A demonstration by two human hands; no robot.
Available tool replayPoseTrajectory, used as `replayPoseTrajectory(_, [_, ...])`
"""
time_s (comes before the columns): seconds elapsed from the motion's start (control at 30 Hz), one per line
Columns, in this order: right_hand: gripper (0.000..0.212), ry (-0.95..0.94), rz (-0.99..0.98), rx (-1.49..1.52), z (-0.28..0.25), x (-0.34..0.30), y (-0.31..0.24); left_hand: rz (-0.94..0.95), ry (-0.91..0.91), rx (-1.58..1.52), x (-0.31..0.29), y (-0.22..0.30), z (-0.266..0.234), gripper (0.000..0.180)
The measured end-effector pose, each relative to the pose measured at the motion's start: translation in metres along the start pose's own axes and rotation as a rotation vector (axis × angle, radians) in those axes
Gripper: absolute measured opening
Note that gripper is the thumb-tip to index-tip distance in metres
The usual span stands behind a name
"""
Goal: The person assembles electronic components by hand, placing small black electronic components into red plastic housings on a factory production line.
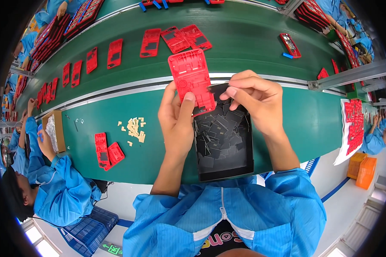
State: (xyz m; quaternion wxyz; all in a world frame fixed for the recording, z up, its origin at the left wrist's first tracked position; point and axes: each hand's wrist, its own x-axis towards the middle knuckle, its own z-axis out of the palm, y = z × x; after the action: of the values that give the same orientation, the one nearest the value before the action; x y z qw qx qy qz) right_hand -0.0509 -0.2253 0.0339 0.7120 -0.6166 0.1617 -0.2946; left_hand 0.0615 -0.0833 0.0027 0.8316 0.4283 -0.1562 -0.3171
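Workbench: green tabletop [296,128] in a busy workroom, with a second green strip [244,47] running beyond a pale rail [128,91].
Left hand: a worker's left hand [176,118] grips a red plastic shell [186,70], thumb on its inner face, raised over the far end of a black tray [227,173].
Right hand: the worker's right hand [261,100] pinches a thin dark piece [218,88] by the shell's right edge; whether the two touch cannot be told.
Tray: loose black pieces [221,132] lie overlapping inside, thickest toward the far end.
Tabletop, left: small tan pieces [135,128] lie scattered near two red shells [101,150] set together.
Far strip: more red shells [114,53] form a spaced row; well to the right, a shell with circuitry [291,45] lies beside a blue cylinder [287,55].
Neighbour: a co-worker [68,188] in blue works at left, near a cardboard box [59,132].
Floor: orange crates [366,172] stand at right, a blue crate [88,231] at left.
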Motion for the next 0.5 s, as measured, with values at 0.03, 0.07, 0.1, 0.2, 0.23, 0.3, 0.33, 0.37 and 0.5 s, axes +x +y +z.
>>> replayPoseTrajectory(0.03, [0.010,0.001,0.000,0.000,0.002,0.000,0.000,0.019,-0.003,0.022,0.000,-0.003,-0.001,0.038])
replayPoseTrajectory(0.07, [0.012,0.003,0.012,-0.004,0.004,-0.001,0.001,0.038,-0.007,0.045,0.000,-0.004,-0.001,0.037])
replayPoseTrajectory(0.1, [0.014,0.005,0.023,-0.007,0.006,-0.002,0.001,0.035,-0.009,0.046,-0.001,-0.004,-0.001,0.037])
replayPoseTrajectory(0.2, [0.017,0.069,0.095,-0.050,0.013,-0.006,-0.004,0.045,-0.025,0.040,-0.001,-0.004,-0.002,0.037])
replayPoseTrajectory(0.23, [0.017,0.070,0.096,-0.051,0.013,-0.007,-0.003,0.049,-0.024,0.052,-0.001,-0.004,-0.003,0.038])
replayPoseTrajectory(0.3, [0.019,0.048,0.078,-0.121,0.011,-0.011,0.000,0.053,-0.020,0.067,-0.002,-0.003,-0.003,0.038])
replayPoseTrajectory(0.33, [0.019,0.047,0.080,-0.121,0.012,-0.011,0.000,0.048,-0.022,0.056,-0.002,-0.002,-0.003,0.038])
replayPoseTrajectory(0.37, [0.018,0.056,0.095,-0.127,0.013,-0.012,-0.001,0.041,-0.025,0.047,-0.003,-0.001,-0.002,0.039])
replayPoseTrajectory(0.5, [0.015,0.040,0.007,-0.095,0.014,-0.011,0.007,0.040,-0.037,0.030,-0.004,-0.002,-0.002,0.039])
